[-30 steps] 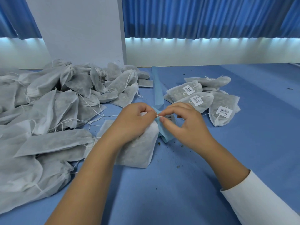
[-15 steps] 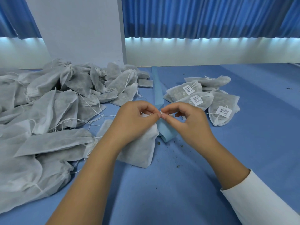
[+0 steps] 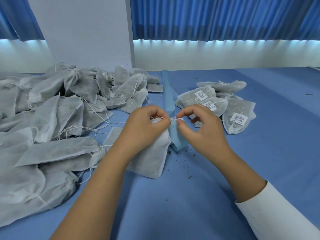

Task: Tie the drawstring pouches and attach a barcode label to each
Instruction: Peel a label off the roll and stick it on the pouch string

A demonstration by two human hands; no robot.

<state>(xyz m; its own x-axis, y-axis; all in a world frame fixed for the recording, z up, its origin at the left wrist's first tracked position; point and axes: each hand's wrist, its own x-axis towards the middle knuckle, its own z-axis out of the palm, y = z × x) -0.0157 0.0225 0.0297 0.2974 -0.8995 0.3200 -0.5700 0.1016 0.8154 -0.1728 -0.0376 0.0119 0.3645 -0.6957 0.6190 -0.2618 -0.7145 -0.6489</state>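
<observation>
One grey-white pouch [image 3: 150, 160] lies flat on the blue table [image 3: 190, 213], its gathered neck pointing away from the person. The left hand [image 3: 145, 125] rests on the pouch's upper part, fingers curled, thumb and forefinger pinching the white drawstring [image 3: 161, 118] at the neck, where a small loop pokes out. Just right of the neck, the right hand [image 3: 206, 130] pinches a small white barcode label [image 3: 174, 119] between thumb and forefinger, the other fingers loosely bent; the label sits close to the loop, but whether the string passes through it cannot be told. A white sleeve [image 3: 277, 215] covers the right forearm.

A long pale blue strip [image 3: 168, 96] runs along the pouch's right edge and on beyond its neck. Left of the pouch, and reaching behind it, spreads a big heap of unlabelled pouches [image 3: 52, 108] with loose strings trailing. To the right of the pouch, behind the right hand, lies a smaller cluster of labelled pouches [image 3: 237, 122], barcode tags facing up. Dark crumbs [image 3: 190, 177] are scattered on the table just right of the pouch's lower end.
</observation>
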